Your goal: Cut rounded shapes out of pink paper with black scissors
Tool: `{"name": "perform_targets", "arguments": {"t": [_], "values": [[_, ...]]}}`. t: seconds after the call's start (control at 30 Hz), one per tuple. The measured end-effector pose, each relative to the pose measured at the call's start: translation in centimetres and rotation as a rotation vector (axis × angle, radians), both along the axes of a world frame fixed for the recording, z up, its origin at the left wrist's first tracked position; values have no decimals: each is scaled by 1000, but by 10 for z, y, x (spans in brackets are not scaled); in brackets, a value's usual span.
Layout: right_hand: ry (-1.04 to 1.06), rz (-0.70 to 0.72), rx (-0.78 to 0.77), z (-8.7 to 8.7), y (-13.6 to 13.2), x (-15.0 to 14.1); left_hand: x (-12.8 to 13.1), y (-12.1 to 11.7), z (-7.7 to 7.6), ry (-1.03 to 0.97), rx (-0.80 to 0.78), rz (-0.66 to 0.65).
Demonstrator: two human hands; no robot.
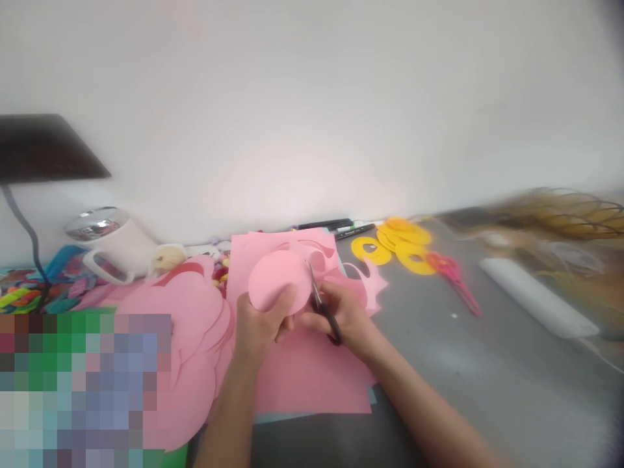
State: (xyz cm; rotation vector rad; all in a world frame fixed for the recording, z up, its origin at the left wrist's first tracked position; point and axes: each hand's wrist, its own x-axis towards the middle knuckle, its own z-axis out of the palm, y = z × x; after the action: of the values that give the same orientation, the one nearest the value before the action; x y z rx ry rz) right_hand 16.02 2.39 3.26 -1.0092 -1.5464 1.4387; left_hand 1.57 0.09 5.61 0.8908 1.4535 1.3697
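Note:
A pink paper circle [273, 278] is pinched in my left hand [266, 325], with the thumb lying across its face. My right hand [344, 318] grips black-handled scissors [332, 324], their blades pointing up along the circle's right edge. Under both hands lie pink paper sheets [312, 383], with curled pink offcuts [373, 286] on top and to the right. A pile of larger pink paper circles [190, 338] spreads out left of my left hand.
Yellow paper rings [414, 257] and pink scissors [455, 283] lie on the grey table to the right. Pens [348, 227] rest by the wall. A white mug [121, 253] stands at left below a dark panel [43, 148]. A white bar [539, 298] lies far right.

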Motion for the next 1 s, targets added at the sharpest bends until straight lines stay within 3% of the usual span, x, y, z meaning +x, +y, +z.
{"name": "perform_targets", "arguments": {"t": [0.63,1.0], "values": [[-73,-2,2,0,0,2,0,0,1,55,-24,-13],[-16,4,-39,-1,0,1,-1,0,0,54,-13,-28]]}}
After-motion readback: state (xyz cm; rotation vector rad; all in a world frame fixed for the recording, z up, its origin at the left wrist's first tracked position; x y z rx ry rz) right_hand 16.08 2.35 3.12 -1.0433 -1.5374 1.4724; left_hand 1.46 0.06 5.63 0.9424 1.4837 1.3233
